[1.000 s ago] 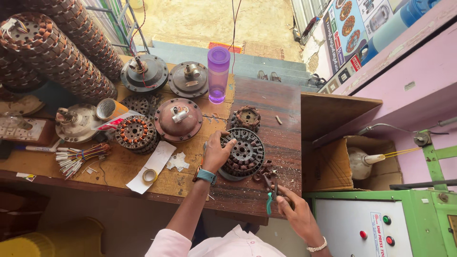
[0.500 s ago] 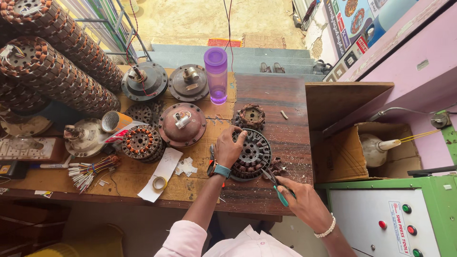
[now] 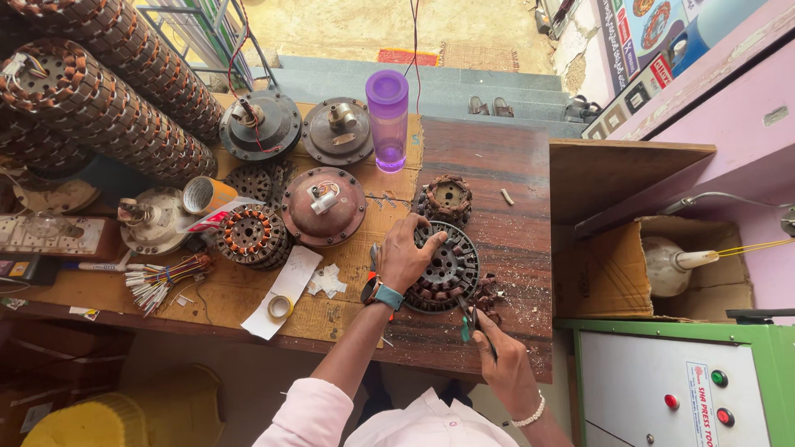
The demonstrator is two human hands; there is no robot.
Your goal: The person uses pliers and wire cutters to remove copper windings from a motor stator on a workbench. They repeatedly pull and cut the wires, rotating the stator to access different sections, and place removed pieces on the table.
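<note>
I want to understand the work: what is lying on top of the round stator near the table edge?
The left hand rests on the stator, covering its left part. The right hand brings a green-handled tool to its lower rim. Slots and centre hole show.

Purple bottle point(image 3: 387, 120), tape roll point(image 3: 280, 307), wire bundle point(image 3: 161, 279)

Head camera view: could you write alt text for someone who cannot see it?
Seen from above, a person's left hand steadies a round slotted motor stator on a cluttered wooden workbench, while the right hand works a green-handled tool at its edge. Other motor parts and a purple bottle lie nearby.
</note>
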